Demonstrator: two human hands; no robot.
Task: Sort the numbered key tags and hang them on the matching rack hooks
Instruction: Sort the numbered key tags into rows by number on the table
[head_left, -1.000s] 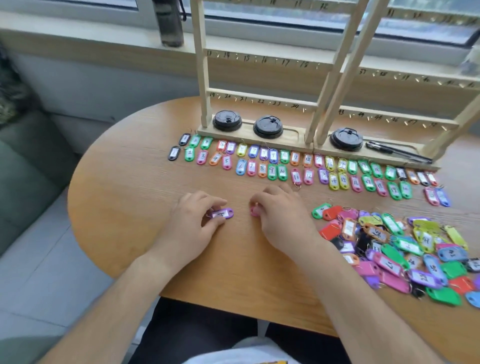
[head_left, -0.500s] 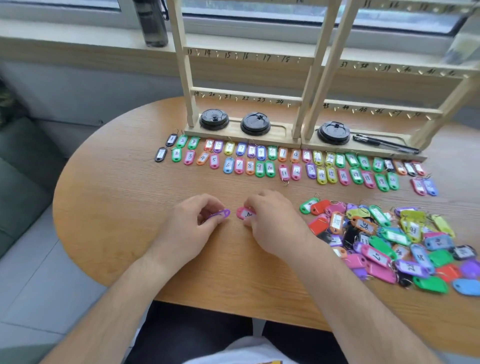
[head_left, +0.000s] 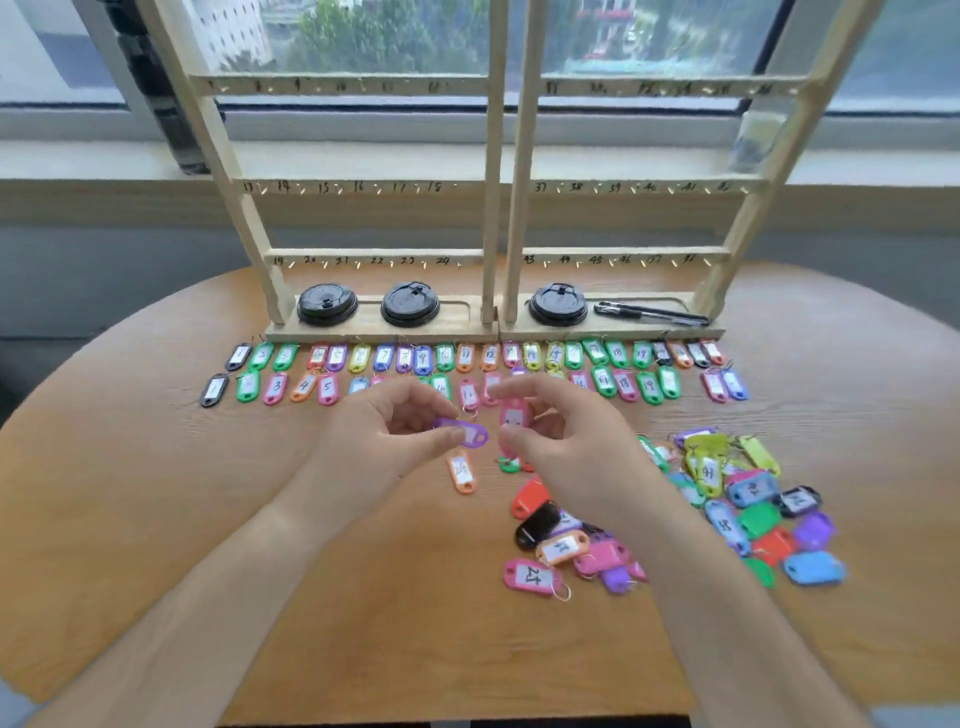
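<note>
Wooden bench (head_left: 130, 519) fills my near view, with the unsorted pile (head_left: 597, 556) to the right. Above it my left hand (head_left: 374, 441) pinches a purple tag (head_left: 467, 434), and my right hand (head_left: 571, 457) pinches a pink tag (head_left: 512, 415). I judge sorting is under way. Next I must read both numbers and slot them into the rows (head_left: 613, 358) before the rack (head_left: 492, 182), where no tags hang.
</note>
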